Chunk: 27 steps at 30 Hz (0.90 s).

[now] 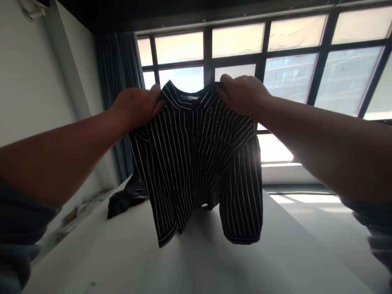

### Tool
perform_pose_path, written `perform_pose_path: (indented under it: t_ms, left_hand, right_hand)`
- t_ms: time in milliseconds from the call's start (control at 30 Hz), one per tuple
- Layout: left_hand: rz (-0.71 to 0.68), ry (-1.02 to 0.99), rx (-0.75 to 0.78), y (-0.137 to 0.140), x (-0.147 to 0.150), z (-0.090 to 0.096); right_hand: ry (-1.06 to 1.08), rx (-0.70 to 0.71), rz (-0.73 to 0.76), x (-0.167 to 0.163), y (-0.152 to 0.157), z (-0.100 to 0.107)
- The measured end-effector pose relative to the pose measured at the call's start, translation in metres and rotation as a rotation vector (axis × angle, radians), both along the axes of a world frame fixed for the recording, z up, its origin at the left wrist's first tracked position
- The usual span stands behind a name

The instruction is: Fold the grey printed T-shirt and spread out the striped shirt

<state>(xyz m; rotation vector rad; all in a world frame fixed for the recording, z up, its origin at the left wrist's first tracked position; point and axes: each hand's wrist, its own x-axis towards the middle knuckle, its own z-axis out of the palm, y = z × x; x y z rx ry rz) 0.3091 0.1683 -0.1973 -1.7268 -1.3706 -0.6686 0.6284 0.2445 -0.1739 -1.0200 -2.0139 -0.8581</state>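
Note:
A black shirt with thin white stripes (pixel 183 151) hangs upright in front of me, stretched between both hands. My left hand (pixel 139 105) is closed on its left shoulder, close to the collar. On the other side of the neckline, my right hand (pixel 243 93) pinches the right shoulder with the thumb on top. The two sleeves dangle, and the lower hem reaches down near the white table (pixel 214 269); whether it touches, I cannot tell. A pale label shows inside the neck.
Another dark garment with white trim (pixel 127 198) lies crumpled at the table's far left. Beyond it are a blue-grey curtain (pixel 114 69) and a white wall (pixel 27 81). Large dark-framed windows (pixel 290 73) fill the back. Sunlit floor (pixel 312 210) shows on the right.

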Motion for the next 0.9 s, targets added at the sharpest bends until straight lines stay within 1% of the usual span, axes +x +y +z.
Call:
perform_pose_path:
  t_ms: [33,67,100,133,167,200,300,333,367,400,433,467,567,633,700,800,833,867,900]
  left_hand:
    - [-0.001,-0.008,0.018,-0.006,-0.002,0.009]
    - [-0.002,-0.014,0.035,-0.011,-0.002,0.014]
    - [0.009,-0.014,0.050,-0.011,0.001,0.016]
    - [0.038,-0.004,0.065,-0.006,0.007,0.011]
    - [0.081,0.016,0.083,0.006,0.017,0.001]
    - [0.131,0.047,0.105,0.023,0.030,-0.015]
    - [0.259,0.185,0.186,0.093,0.080,-0.076]
    - [0.280,0.231,0.208,0.113,0.095,-0.093]
    - [0.293,0.268,0.227,0.127,0.108,-0.104]
    - [0.302,0.291,0.239,0.135,0.117,-0.109]
    - [0.305,0.301,0.245,0.136,0.122,-0.108]
    - [0.304,0.301,0.249,0.133,0.124,-0.104]
    - [0.274,0.277,0.252,0.109,0.121,-0.080]
    - [0.253,0.268,0.243,0.101,0.118,-0.071]
    - [0.250,0.255,0.208,0.109,0.116,-0.072]
    - [0.251,0.218,0.080,0.141,0.109,-0.084]
    - [0.253,0.203,0.005,0.150,0.104,-0.087]
    - [0.256,0.183,-0.083,0.154,0.096,-0.088]
    - [0.253,0.156,-0.174,0.151,0.085,-0.085]
  right_hand:
    - [-0.059,0.026,-0.085,0.000,-0.013,0.009]
    - [-0.088,0.052,-0.133,0.000,-0.022,0.014]
    - [-0.101,0.073,-0.157,0.002,-0.025,0.013]
    - [-0.101,0.091,-0.165,0.007,-0.020,0.006]
    - [-0.085,0.109,-0.158,0.013,-0.006,-0.009]
    - [-0.056,0.124,-0.141,0.023,0.017,-0.030]
    - [0.070,0.136,-0.064,0.059,0.108,-0.110]
    - [0.112,0.131,-0.038,0.070,0.134,-0.131]
    - [0.149,0.127,-0.015,0.079,0.153,-0.145]
    - [0.178,0.131,0.013,0.086,0.165,-0.151]
    - [0.202,0.145,0.048,0.090,0.169,-0.151]
    - [0.220,0.163,0.088,0.091,0.167,-0.145]
    - [0.246,0.201,0.188,0.091,0.147,-0.117]
    - [0.238,0.211,0.207,0.090,0.140,-0.107]
    - [0.206,0.211,0.179,0.092,0.147,-0.109]
    - [0.142,0.162,0.075,0.090,0.173,-0.125]
    - [0.134,0.122,0.051,0.087,0.178,-0.128]
    - [0.143,0.039,0.082,0.082,0.179,-0.127]
    - [0.164,-0.076,0.149,0.076,0.172,-0.122]
